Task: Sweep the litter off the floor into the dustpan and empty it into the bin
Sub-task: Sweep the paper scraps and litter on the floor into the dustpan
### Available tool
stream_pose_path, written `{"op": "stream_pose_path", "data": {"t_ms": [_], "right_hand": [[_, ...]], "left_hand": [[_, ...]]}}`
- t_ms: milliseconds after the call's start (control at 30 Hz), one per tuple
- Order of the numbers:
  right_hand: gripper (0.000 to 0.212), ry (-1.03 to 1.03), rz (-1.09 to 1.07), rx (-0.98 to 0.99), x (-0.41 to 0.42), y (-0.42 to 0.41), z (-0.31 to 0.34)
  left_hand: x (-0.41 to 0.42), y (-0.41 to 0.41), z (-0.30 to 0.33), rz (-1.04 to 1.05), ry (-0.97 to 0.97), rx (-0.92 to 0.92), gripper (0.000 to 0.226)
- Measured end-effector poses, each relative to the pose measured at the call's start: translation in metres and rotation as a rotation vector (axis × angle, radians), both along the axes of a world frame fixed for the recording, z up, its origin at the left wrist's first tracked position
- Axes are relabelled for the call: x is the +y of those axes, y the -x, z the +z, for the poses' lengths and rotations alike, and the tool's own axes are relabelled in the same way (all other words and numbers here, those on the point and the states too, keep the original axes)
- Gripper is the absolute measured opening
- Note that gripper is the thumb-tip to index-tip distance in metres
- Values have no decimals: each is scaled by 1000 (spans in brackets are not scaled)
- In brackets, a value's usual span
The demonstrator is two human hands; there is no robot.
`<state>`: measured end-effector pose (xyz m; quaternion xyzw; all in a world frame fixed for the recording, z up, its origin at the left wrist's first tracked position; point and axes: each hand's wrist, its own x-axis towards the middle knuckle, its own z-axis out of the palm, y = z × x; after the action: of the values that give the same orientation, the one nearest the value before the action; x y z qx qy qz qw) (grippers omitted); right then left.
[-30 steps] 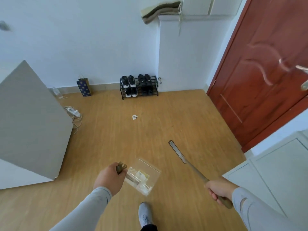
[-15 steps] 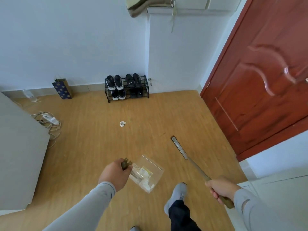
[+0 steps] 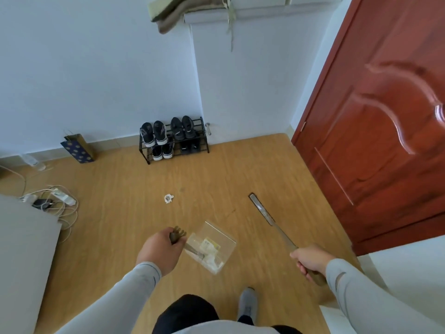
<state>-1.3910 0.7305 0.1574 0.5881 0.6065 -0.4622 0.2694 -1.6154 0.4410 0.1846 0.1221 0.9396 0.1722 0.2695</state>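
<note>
My left hand [image 3: 160,251] grips the brown handle of the dustpan [image 3: 212,247], my fingers curled round it, and holds the clear pan just above the floor [image 3: 125,189] in front of me. A few pale scraps and a yellowish bit lie inside the pan. My right hand [image 3: 309,259] is wrapped round the handle of the broom [image 3: 272,219], fingers closed on it; its long thin shaft slants away from me toward the red door [image 3: 375,145], and its narrow head sits low over the floor, though I cannot tell whether it touches. A small white crumpled piece of litter [image 3: 168,198] lies on the wood floor ahead of the pan, well apart from both pan and broom. Beyond it, against the white wall, stands a black shoe rack [image 3: 174,143] with dark shoes on two levels. A dotted blue paper bag [image 3: 78,149] leans near the wall to the left, and a tangle of cables and a power strip [image 3: 60,198] lies beside a grey bed [image 3: 21,256] at the left edge. My grey shoe [image 3: 248,303] shows below.
</note>
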Motion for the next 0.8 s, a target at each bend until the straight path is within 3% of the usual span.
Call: {"op": "stream_pose_path", "data": {"t_ms": [467,800], "right_hand": [[44,7,-12,-154,117,161,-13],[32,4,-175,-173,195,238,-22]], "left_hand": [[119,156,-53,32,-81,-124,17],[194,227,-76,-36,-45,-164,20]]}}
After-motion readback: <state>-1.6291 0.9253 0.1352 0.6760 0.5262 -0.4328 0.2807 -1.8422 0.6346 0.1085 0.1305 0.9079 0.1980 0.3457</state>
